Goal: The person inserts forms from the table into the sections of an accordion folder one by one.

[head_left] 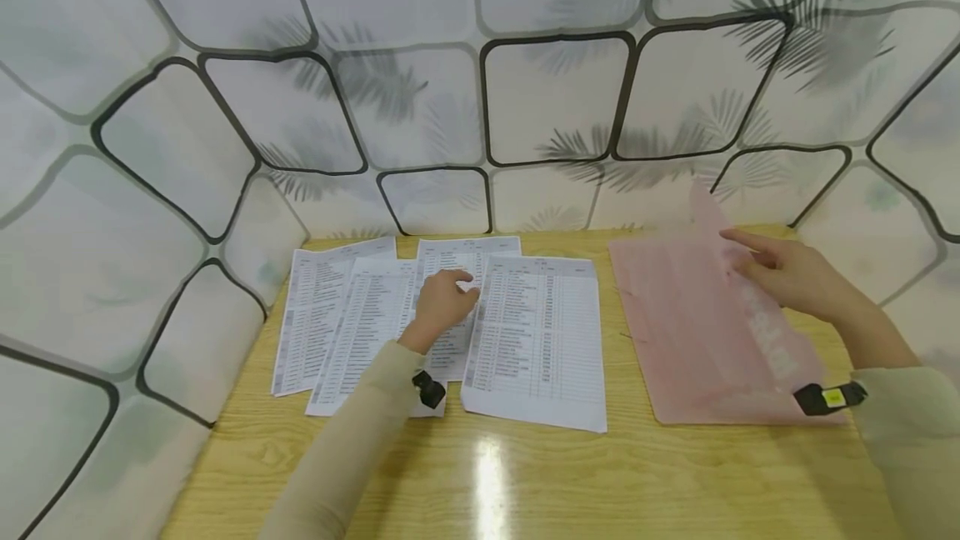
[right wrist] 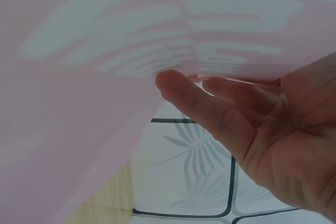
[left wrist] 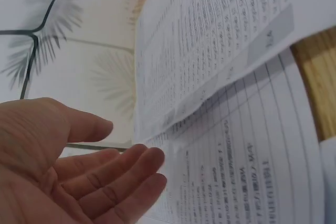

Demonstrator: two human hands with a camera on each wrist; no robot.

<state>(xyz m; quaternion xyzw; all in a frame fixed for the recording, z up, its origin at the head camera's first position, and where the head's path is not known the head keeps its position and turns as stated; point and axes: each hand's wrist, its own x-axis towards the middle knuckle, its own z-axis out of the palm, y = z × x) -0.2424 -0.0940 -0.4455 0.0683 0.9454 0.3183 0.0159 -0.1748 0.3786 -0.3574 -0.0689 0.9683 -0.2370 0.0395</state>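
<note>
My right hand [head_left: 802,273] pinches the edge of a translucent pink plastic folder [head_left: 675,323] at the right of the table, and that edge is raised off the wood. In the right wrist view, the thumb lies against the folder sheet [right wrist: 79,103], which bears a pale leaf-like pattern. Over the printed paper sheets, my left hand [head_left: 442,305] is held with loosely bent fingers and nothing between them. The left wrist view has its fingertips near one printed sheet [left wrist: 220,177], beneath the edge of another. A separate printed list [head_left: 536,348] lies just right of this hand.
Overlapping printed sheets [head_left: 322,315] cover the left part of the wooden table [head_left: 555,482]. A patterned wall covering [head_left: 555,98] with black outlines and leaves rises behind and at both sides. Bare wood separates the papers from the folder.
</note>
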